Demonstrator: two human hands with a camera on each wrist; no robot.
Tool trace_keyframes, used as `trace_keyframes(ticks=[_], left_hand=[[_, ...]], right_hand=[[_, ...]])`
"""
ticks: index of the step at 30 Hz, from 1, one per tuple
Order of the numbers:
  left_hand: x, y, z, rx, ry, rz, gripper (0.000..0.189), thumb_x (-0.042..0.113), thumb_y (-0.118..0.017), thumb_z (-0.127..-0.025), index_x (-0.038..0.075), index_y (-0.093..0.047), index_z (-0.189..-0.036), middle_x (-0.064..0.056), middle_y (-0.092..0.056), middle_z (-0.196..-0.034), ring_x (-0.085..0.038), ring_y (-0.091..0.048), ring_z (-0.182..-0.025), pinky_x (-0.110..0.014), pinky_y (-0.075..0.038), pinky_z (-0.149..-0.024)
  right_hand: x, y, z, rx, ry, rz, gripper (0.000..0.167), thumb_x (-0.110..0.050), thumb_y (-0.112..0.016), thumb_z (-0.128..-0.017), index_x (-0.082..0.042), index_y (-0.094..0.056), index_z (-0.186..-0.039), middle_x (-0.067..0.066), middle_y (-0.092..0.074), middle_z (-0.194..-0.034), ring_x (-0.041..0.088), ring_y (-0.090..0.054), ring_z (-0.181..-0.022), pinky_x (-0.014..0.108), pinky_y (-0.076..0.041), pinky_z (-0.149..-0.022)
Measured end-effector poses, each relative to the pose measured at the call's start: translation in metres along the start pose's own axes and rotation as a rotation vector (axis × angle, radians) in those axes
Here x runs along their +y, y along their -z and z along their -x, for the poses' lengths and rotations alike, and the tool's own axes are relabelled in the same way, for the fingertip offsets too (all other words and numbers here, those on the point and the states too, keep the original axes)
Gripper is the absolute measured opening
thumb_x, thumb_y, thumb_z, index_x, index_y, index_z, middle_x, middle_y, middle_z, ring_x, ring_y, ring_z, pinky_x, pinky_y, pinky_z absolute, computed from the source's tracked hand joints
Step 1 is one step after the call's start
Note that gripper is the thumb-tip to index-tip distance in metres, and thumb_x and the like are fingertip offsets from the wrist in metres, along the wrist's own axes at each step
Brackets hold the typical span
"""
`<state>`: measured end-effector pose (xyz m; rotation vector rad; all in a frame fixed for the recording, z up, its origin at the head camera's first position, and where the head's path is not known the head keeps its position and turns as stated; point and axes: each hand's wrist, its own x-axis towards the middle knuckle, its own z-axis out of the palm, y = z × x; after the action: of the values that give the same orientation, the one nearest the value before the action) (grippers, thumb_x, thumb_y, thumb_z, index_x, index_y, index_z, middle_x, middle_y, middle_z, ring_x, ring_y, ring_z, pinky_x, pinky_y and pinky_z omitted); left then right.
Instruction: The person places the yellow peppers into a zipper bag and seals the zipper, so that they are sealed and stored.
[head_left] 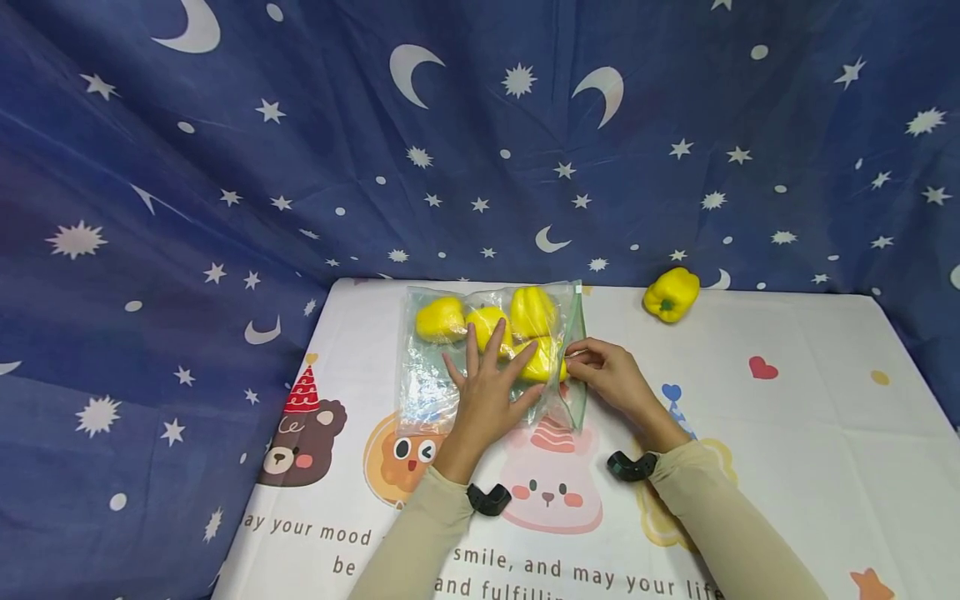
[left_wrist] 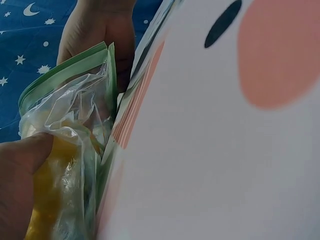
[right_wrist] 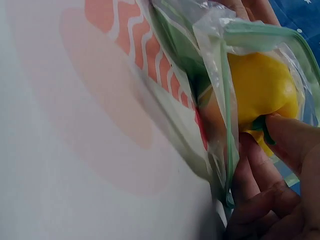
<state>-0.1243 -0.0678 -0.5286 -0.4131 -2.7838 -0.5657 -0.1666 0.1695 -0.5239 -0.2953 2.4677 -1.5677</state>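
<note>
A clear zip bag with a green-edged mouth lies flat on the table, its mouth facing right. Several yellow bell peppers are inside, among them one at the far left and one at the back. My left hand rests on the bag with fingers spread over the peppers. At the mouth, my right hand reaches in and pinches a yellow bell pepper by its green stem end, thumb beside the stem. In the left wrist view, my left thumb presses the plastic.
Another yellow bell pepper stands at the back right of the table, outside the bag. A white cloth printed with cartoon animals and lettering covers the table. A dark blue curtain with moons and stars hangs behind and at the left.
</note>
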Motion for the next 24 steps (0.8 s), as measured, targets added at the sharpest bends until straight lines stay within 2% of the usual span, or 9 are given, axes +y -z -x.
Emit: trace_keyframes(ticks=[4,9,13,15,17,20,22,24], left_hand=[[0.001,0.000,0.000,-0.001,-0.003,0.010,0.065,0.062,-0.066,-0.090,0.046,-0.046,-0.150,-0.001,-0.011,-0.173,-0.049,0.002,-0.157,-0.090,-0.006,-0.102],[0.003,0.001,0.000,-0.010,-0.002,0.026,0.065,0.063,-0.065,-0.091,0.047,-0.046,-0.150,0.001,-0.010,-0.174,-0.048,0.003,-0.157,-0.090,-0.006,-0.103],[0.004,0.000,0.000,-0.009,0.002,0.038,0.064,0.064,-0.063,-0.091,0.047,-0.046,-0.150,0.001,-0.013,-0.173,-0.046,0.003,-0.158,-0.089,-0.006,-0.103],[0.004,0.000,-0.001,-0.008,0.004,0.038,0.064,0.064,-0.063,-0.091,0.047,-0.046,-0.150,0.000,-0.015,-0.173,-0.046,0.003,-0.158,-0.089,-0.006,-0.103],[0.003,0.000,-0.001,-0.008,0.005,0.036,0.064,0.065,-0.063,-0.091,0.047,-0.046,-0.151,0.000,-0.016,-0.172,-0.046,0.003,-0.158,-0.089,-0.006,-0.104],[0.003,0.000,-0.001,-0.008,0.006,0.035,0.064,0.065,-0.062,-0.091,0.048,-0.045,-0.151,0.000,-0.016,-0.172,-0.045,0.002,-0.158,-0.089,-0.006,-0.104],[0.003,0.000,0.000,-0.008,0.007,0.035,0.065,0.065,-0.062,-0.091,0.048,-0.045,-0.151,0.000,-0.016,-0.172,-0.045,0.002,-0.158,-0.089,-0.006,-0.104],[0.003,0.000,0.000,-0.008,0.006,0.041,0.065,0.065,-0.063,-0.091,0.048,-0.044,-0.151,0.000,-0.017,-0.172,-0.045,0.001,-0.158,-0.089,-0.006,-0.104]], right_hand=[[-0.002,-0.003,-0.002,-0.013,0.007,-0.003,0.023,-0.018,-0.074,-0.094,-0.008,-0.070,-0.115,0.012,-0.079,-0.090,0.020,-0.075,-0.076,0.021,-0.055,-0.069],[-0.009,-0.008,-0.007,-0.002,-0.011,0.107,0.021,-0.011,-0.073,-0.089,-0.008,-0.072,-0.111,0.007,-0.078,-0.082,0.014,-0.072,-0.065,0.021,-0.054,-0.065],[-0.014,-0.010,-0.011,-0.010,-0.032,0.170,0.025,-0.017,-0.077,-0.087,-0.007,-0.074,-0.109,0.004,-0.077,-0.078,0.009,-0.066,-0.060,0.023,-0.052,-0.059],[-0.014,-0.009,-0.012,-0.047,-0.043,0.097,0.024,-0.017,-0.076,-0.090,-0.004,-0.073,-0.110,0.003,-0.075,-0.077,0.010,-0.064,-0.061,0.024,-0.052,-0.059],[-0.012,-0.007,-0.012,-0.091,-0.067,-0.025,0.024,-0.015,-0.073,-0.093,-0.001,-0.072,-0.112,0.003,-0.073,-0.076,0.010,-0.060,-0.061,0.023,-0.048,-0.057],[-0.010,-0.004,-0.011,-0.131,-0.134,-0.207,0.020,-0.009,-0.068,-0.096,0.003,-0.070,-0.112,0.002,-0.071,-0.072,0.009,-0.052,-0.055,0.020,-0.039,-0.049],[-0.009,-0.004,-0.010,-0.145,-0.163,-0.266,0.021,-0.009,-0.067,-0.097,0.005,-0.069,-0.113,-0.001,-0.070,-0.070,0.007,-0.048,-0.053,0.020,-0.032,-0.046],[-0.008,-0.005,-0.010,-0.153,-0.184,-0.307,0.023,-0.008,-0.067,-0.097,0.006,-0.069,-0.116,-0.004,-0.069,-0.068,0.005,-0.045,-0.050,0.019,-0.030,-0.044]])
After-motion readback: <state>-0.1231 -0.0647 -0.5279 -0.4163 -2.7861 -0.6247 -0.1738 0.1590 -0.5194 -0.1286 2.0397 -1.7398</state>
